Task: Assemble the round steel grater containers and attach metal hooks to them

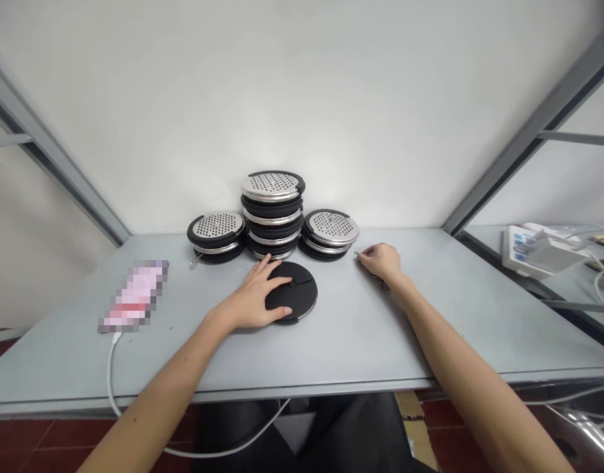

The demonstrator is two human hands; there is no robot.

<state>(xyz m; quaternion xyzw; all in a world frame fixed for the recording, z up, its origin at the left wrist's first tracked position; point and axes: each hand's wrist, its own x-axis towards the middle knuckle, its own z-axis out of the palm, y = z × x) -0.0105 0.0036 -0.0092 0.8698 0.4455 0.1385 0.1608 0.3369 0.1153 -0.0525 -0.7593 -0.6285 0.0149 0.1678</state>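
Note:
A round black disc [296,303] with a pale metal rim lies flat on the table in front of me. My left hand [255,297] rests on its left side, fingers spread and thumb near the front edge. Off to the right, my right hand [382,261] is low over the table with fingers pinched. A small metal piece [357,254] sticks out from its fingertips; its exact kind is too small to tell. Beneath that hand lie more small metal bits [382,285], partly hidden by it. Behind the disc rises a tall stack of perforated metal discs with black rims [272,217].
Shorter stacks of such discs stand at the left [217,230] and right [330,231] by the wall. A phone [137,295] with a white cable [111,374] lies on the left of the grey table [331,361]. Beyond the right frame post sits a power strip [521,249].

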